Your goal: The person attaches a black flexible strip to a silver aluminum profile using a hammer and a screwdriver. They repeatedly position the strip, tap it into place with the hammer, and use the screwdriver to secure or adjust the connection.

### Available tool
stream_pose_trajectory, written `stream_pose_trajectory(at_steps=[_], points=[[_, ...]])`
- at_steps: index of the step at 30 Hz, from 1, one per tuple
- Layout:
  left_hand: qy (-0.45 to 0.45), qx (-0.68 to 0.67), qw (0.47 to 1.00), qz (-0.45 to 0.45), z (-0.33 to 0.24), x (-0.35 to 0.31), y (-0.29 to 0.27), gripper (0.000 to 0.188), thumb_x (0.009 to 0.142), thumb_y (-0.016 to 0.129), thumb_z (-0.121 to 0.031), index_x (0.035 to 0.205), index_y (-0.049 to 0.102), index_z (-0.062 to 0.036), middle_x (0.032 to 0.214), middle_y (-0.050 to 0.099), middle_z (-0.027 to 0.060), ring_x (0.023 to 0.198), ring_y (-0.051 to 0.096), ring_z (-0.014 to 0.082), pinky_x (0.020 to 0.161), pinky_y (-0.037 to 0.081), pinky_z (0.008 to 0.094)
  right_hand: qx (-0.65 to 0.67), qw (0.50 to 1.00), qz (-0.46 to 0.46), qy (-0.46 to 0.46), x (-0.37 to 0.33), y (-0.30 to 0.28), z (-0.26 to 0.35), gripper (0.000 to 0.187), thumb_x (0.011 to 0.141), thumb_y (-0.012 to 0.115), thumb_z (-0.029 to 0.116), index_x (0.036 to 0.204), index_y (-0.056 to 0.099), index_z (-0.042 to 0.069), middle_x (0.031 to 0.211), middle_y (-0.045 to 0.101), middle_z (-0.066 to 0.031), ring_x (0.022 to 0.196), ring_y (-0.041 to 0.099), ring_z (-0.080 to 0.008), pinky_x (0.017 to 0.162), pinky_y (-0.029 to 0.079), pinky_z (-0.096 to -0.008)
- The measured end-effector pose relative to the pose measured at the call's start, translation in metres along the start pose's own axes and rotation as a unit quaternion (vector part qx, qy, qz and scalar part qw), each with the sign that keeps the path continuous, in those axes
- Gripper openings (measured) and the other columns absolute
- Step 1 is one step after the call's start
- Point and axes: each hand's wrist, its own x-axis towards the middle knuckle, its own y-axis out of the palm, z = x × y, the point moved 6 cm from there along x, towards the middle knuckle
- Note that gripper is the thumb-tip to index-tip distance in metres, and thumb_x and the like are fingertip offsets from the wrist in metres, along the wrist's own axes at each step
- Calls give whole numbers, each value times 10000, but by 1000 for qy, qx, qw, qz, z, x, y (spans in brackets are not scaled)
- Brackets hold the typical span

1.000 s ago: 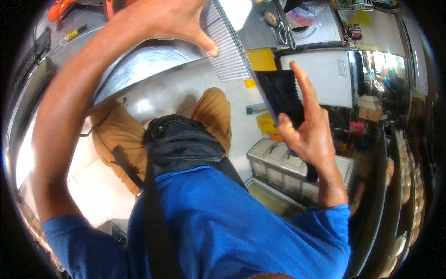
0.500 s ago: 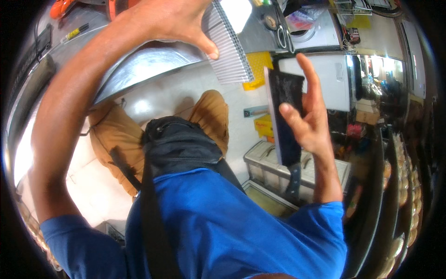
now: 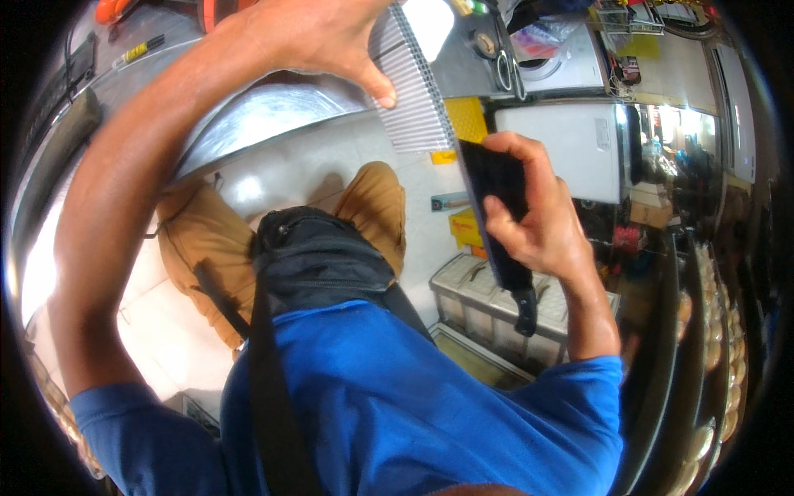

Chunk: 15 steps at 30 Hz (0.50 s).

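At the top, my left hand [image 3: 331, 41] has its thumb on the edge of a flat rectangular thing [image 3: 418, 107] with grey and white stripes and a dark, dotted long edge. Its other fingers are out of sight. My right hand [image 3: 538, 219] grips a cleaver [image 3: 500, 178] by its broad dark blade, the thumb on the face and the fingers bent over the far side. The cleaver's black handle [image 3: 524, 312] points down toward me. In this view the blade's upper corner meets the lower right corner of the striped thing; whether they touch I cannot tell.
A metal worktop [image 3: 281, 107] spans the upper left, with a yellow-and-black marker [image 3: 136, 51] on it. Scissors [image 3: 504, 70] lie at the top. A white appliance [image 3: 562, 153] and a lidded pale box [image 3: 463, 289] stand right of my legs. Shelves with packed goods [image 3: 707, 314] line the right.
My right hand has brought the cleaver up and left, closer to the striped thing. Its outstretched fingers have bent over the blade. My left hand has barely moved.
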Motion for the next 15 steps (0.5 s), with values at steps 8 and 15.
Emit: stream_pose_trajectory(at_steps=[8, 15], points=[[-28, 20, 999, 14, -2, 3, -3, 879, 571, 920, -581, 1076, 574, 50, 1153, 585, 202, 1185, 524, 371, 989, 454, 636, 303, 947, -30, 100, -10, 32, -37, 575, 908, 633, -1, 1439, 420, 57, 1250, 525, -32, 1146, 492, -111, 1023, 405, -285], [-36, 45, 998, 36, -6, 5, -3, 888, 564, 923, -579, 1077, 579, 59, 1145, 595, 206, 1196, 530, 379, 1012, 437, 671, 345, 926, -85, 129, -5, 41, -48, 449, 1007, 627, 156, 1408, 462, 40, 1235, 537, -40, 1140, 501, -109, 1039, 392, -282]])
